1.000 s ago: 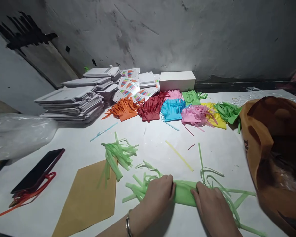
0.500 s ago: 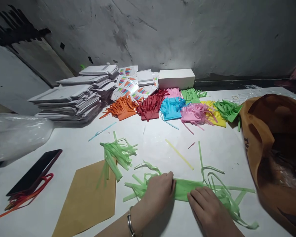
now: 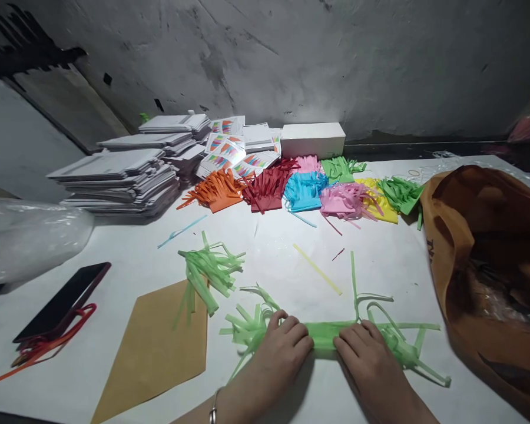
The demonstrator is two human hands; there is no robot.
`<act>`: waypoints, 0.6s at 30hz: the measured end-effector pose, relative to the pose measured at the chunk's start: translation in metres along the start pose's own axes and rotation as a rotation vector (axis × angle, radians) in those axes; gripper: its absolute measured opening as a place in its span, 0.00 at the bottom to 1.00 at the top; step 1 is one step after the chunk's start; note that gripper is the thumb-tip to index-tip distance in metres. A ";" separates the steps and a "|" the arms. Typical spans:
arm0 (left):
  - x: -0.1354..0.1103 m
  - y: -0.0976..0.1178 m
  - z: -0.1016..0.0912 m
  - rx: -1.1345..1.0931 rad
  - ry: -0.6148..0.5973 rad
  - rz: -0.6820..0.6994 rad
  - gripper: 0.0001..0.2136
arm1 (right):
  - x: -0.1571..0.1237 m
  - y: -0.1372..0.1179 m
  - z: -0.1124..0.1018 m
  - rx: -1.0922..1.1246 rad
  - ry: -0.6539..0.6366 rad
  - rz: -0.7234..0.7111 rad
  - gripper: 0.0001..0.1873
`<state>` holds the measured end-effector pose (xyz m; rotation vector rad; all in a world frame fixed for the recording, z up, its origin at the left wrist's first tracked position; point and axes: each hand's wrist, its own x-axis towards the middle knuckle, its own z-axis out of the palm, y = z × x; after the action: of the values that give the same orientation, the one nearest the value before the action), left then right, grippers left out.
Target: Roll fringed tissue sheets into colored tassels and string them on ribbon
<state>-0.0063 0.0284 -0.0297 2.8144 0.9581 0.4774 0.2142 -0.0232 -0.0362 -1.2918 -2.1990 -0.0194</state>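
Observation:
A piece of light green fringed tissue paper [image 3: 325,335] lies across the white table in front of me. Its plain middle band is folded narrow, and cut strips spread out at both ends. My left hand [image 3: 287,344] is curled over the left part of the band, fingertips pressed on it. On the right part, my right hand [image 3: 368,356] grips it the same way, thumb hidden. A short stretch of band shows between the hands. Beyond my left hand, a finished-looking green tassel [image 3: 212,268] rests partly on a brown paper sheet [image 3: 159,353].
Folded fringe bundles in several colours, such as an orange one [image 3: 223,197], line the back. Behind them are stacked white packets [image 3: 115,171] and a white box [image 3: 312,140]. A brown bag [image 3: 446,247] gapes at right; a phone [image 3: 66,300] lies left.
My left hand has flattened over the paper, its fingers now reaching further forward. The band between my hands looks narrower. The view has shifted slightly.

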 end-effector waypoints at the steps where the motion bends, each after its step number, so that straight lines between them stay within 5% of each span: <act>1: -0.002 -0.001 -0.002 -0.037 0.017 -0.047 0.05 | 0.000 0.002 0.000 -0.003 -0.004 0.034 0.18; 9: 0.019 0.005 -0.013 0.089 -0.141 -0.361 0.13 | 0.011 0.015 0.009 -0.225 -0.030 0.212 0.19; 14: 0.032 0.004 -0.011 0.126 -0.203 -0.377 0.12 | 0.016 0.009 0.005 -0.295 -0.002 0.259 0.14; 18: 0.027 0.002 -0.006 0.122 -0.137 -0.379 0.10 | 0.019 0.003 0.004 -0.032 0.059 0.059 0.13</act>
<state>0.0133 0.0434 -0.0164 2.6269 1.4874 0.1813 0.2081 -0.0054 -0.0316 -1.3560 -2.1187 -0.0696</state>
